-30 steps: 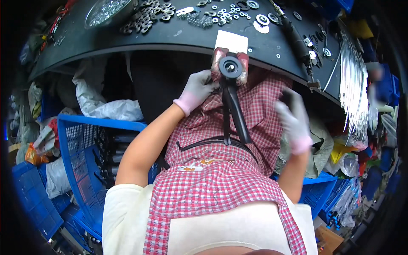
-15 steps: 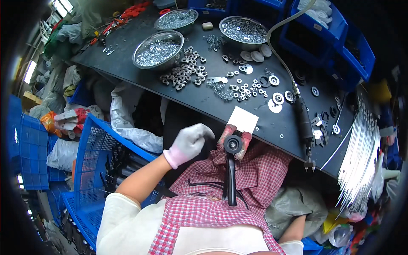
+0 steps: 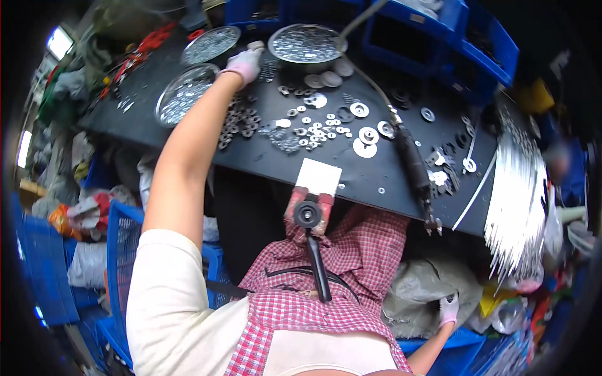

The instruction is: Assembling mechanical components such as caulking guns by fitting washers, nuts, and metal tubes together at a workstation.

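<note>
My left hand (image 3: 244, 61), in a pale glove, is stretched far out over the black worktable (image 3: 351, 178). Its curled fingers rest on a small whitish object between the round metal bowls (image 3: 186, 93), above a heap of dark nuts (image 3: 238, 122). Whether it grips anything is unclear. My right hand (image 3: 448, 309), also gloved, hangs low at my right side against a grey sack (image 3: 421, 291) under the table, fingers slightly apart, holding nothing. Loose washers (image 3: 362, 135) lie scattered mid-table. A red clamp fixture with a black knob (image 3: 308, 212) sits at the table's near edge.
A black pneumatic tool with hose (image 3: 414, 163) lies across the table's right part. A bundle of thin metal rods (image 3: 517, 200) hangs at the right. Blue crates (image 3: 125, 250) stand left of my lap, more blue bins (image 3: 439, 37) behind the table.
My left hand rose from near the clamp fixture and reached far forward to the bowls. My right hand dropped from chest height down beside the sack.
</note>
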Tool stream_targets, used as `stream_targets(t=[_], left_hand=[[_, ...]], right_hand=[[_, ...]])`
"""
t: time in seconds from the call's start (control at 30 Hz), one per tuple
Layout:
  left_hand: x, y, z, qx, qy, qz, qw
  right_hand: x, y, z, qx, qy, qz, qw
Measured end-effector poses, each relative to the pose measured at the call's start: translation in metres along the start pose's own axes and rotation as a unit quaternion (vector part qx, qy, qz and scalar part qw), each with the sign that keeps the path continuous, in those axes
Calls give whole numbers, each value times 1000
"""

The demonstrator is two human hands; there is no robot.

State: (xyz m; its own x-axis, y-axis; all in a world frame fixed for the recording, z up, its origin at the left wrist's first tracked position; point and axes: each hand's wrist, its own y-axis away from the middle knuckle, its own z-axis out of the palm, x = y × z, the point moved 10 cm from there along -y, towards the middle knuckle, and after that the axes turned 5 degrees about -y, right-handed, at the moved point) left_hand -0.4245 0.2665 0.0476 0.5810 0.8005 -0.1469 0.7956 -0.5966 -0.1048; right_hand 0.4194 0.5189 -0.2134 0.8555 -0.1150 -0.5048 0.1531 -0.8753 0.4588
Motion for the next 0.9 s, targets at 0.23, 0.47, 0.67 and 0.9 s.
stream_targets(t=[0.23, 0.47, 0.67, 0.9], left_hand=[[0, -31, 49, -2, 37, 18, 999], [63, 142, -71, 96, 607, 107, 782], [136, 308, -37, 81, 677, 127, 720], [135, 320, -26, 174, 624, 90, 756]], right_hand=[[-205, 131, -92, -53, -511, -301, 804], [-468, 62, -20, -133, -342, -249, 896], [-618, -36, 82, -13, 99, -466, 879], [-635, -54, 96, 40, 265, -424, 865]])
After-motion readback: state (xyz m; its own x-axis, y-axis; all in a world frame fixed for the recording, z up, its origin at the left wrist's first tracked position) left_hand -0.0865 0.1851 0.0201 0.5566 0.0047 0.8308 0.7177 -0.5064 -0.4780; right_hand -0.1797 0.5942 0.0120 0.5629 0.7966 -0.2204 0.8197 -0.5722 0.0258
